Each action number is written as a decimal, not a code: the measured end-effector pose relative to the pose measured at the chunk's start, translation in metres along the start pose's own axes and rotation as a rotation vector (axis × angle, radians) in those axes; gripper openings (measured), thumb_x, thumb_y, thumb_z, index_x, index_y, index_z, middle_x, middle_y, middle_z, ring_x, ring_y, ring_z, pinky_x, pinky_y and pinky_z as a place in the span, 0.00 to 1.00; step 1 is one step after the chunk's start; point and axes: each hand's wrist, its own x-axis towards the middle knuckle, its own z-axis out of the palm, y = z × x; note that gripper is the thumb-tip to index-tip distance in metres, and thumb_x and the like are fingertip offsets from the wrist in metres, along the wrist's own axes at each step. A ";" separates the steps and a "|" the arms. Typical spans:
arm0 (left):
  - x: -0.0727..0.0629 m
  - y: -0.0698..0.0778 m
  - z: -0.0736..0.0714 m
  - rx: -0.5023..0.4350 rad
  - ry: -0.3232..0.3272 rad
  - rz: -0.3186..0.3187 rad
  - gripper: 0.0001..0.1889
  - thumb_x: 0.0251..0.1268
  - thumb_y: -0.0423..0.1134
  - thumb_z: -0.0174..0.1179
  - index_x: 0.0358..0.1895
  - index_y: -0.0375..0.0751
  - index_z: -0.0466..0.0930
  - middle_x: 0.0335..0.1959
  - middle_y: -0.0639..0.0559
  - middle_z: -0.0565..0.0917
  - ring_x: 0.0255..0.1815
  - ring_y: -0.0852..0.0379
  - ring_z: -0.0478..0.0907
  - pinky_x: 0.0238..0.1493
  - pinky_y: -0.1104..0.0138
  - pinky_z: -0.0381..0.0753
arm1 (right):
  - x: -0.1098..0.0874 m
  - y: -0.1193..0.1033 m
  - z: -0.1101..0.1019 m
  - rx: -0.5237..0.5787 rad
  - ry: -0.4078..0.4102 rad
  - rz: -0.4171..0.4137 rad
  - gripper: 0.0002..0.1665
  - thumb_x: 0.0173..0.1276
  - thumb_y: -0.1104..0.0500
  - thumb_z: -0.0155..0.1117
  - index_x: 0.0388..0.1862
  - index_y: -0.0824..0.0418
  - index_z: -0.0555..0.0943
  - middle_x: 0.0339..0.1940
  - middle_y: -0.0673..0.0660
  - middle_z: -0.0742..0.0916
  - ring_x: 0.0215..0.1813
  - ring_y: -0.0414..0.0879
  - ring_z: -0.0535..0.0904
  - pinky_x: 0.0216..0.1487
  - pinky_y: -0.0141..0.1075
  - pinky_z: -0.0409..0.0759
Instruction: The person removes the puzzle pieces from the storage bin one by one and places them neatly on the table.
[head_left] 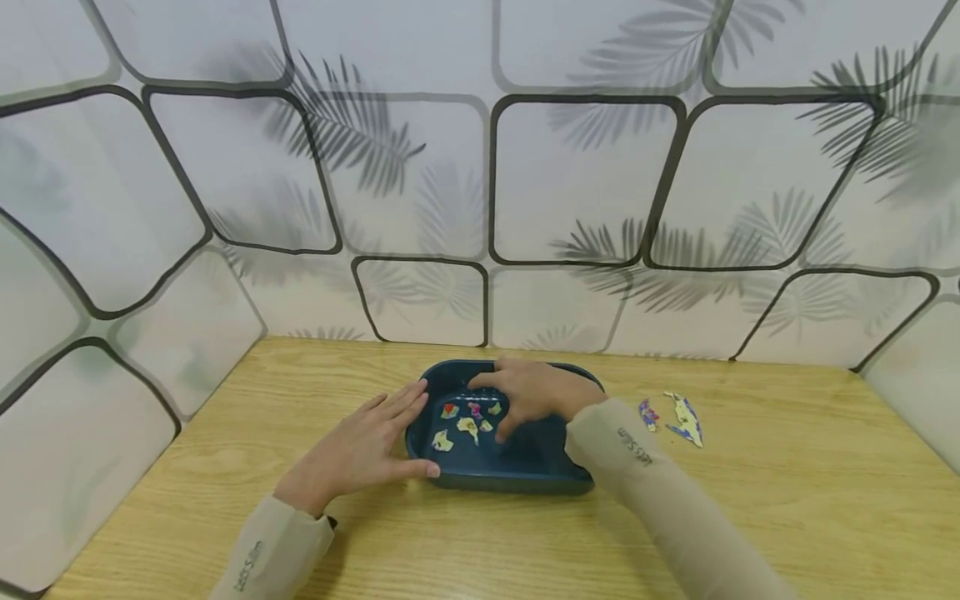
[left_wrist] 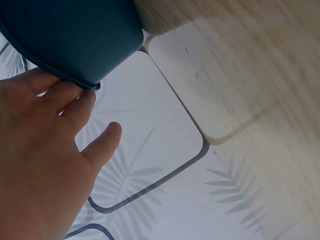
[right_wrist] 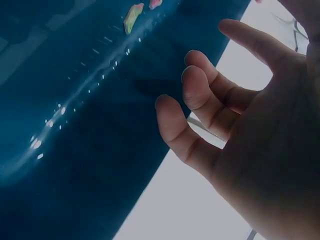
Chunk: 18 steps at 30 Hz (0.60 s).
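A dark blue plastic tray [head_left: 510,482] with rounded corners lies on the wooden table. Several small colourful torn scraps [head_left: 443,441] are spread over the left part of its floor. My left hand [head_left: 363,446] rests at the tray's left end, fingers along the rim and thumb at the front edge. From the left wrist view, its fingertips meet the rim [left_wrist: 65,80]. My right hand [head_left: 536,390] reaches over the tray, fingers spread and slightly bent, nothing held. Bare fingers [right_wrist: 172,120] show beside the tray wall in the right wrist view, near a small yellow-green scrap [right_wrist: 133,19].
To the right of the tray, a larger white, yellow and blue torn scrap [head_left: 684,421] and a smaller one [head_left: 649,415] lie on the wooden table [head_left: 810,467]. A pale wall covering [head_left: 585,183] with dark outlines and leaf prints rises behind the table and at both sides.
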 end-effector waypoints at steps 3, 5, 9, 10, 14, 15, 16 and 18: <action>-0.001 0.000 0.000 0.004 0.005 0.001 0.52 0.66 0.69 0.58 0.75 0.23 0.60 0.79 0.34 0.56 0.78 0.37 0.57 0.72 0.39 0.59 | 0.004 -0.003 0.002 -0.017 -0.012 0.006 0.50 0.58 0.46 0.81 0.77 0.51 0.70 0.50 0.56 0.77 0.47 0.49 0.75 0.52 0.47 0.79; 0.000 0.000 0.000 0.006 0.008 0.004 0.52 0.66 0.69 0.58 0.75 0.23 0.60 0.79 0.34 0.56 0.78 0.38 0.57 0.72 0.39 0.59 | 0.005 -0.004 0.004 -0.019 -0.017 0.013 0.50 0.58 0.45 0.81 0.77 0.51 0.70 0.50 0.55 0.77 0.47 0.48 0.76 0.52 0.46 0.79; 0.000 0.000 0.000 0.015 0.013 0.010 0.52 0.66 0.69 0.57 0.74 0.23 0.61 0.79 0.33 0.57 0.77 0.38 0.58 0.72 0.39 0.60 | 0.007 -0.006 0.008 -0.015 -0.026 0.038 0.48 0.59 0.45 0.80 0.77 0.48 0.70 0.54 0.56 0.77 0.51 0.49 0.77 0.55 0.47 0.79; 0.001 0.000 0.000 0.015 0.012 0.010 0.52 0.66 0.69 0.57 0.74 0.23 0.61 0.79 0.34 0.57 0.77 0.38 0.58 0.72 0.39 0.60 | 0.008 -0.007 0.009 -0.015 -0.028 0.047 0.48 0.59 0.45 0.80 0.77 0.48 0.70 0.55 0.56 0.77 0.52 0.49 0.77 0.56 0.47 0.79; 0.000 0.000 0.000 0.012 0.010 0.009 0.52 0.66 0.69 0.58 0.74 0.23 0.61 0.79 0.33 0.57 0.77 0.37 0.58 0.72 0.39 0.60 | 0.013 -0.008 0.013 -0.021 -0.041 0.071 0.47 0.60 0.44 0.79 0.77 0.45 0.70 0.61 0.56 0.76 0.58 0.50 0.77 0.60 0.48 0.78; 0.000 0.000 0.000 0.010 0.009 0.008 0.52 0.66 0.69 0.58 0.74 0.23 0.61 0.79 0.34 0.57 0.77 0.37 0.58 0.72 0.39 0.60 | 0.014 -0.009 0.014 -0.027 -0.043 0.073 0.46 0.61 0.43 0.79 0.76 0.45 0.70 0.62 0.57 0.76 0.59 0.51 0.77 0.61 0.49 0.77; 0.000 0.000 0.000 0.008 0.008 0.007 0.52 0.66 0.69 0.58 0.74 0.23 0.61 0.79 0.34 0.56 0.77 0.37 0.58 0.72 0.39 0.59 | 0.014 -0.009 0.015 -0.032 -0.045 0.077 0.46 0.61 0.43 0.78 0.76 0.45 0.71 0.63 0.57 0.76 0.60 0.51 0.76 0.62 0.49 0.77; 0.000 -0.001 0.001 0.006 0.005 0.005 0.52 0.66 0.69 0.57 0.75 0.23 0.60 0.79 0.34 0.56 0.77 0.37 0.58 0.72 0.39 0.59 | 0.016 -0.010 0.017 -0.041 -0.051 0.081 0.45 0.61 0.42 0.78 0.76 0.45 0.71 0.64 0.57 0.76 0.62 0.51 0.76 0.63 0.49 0.76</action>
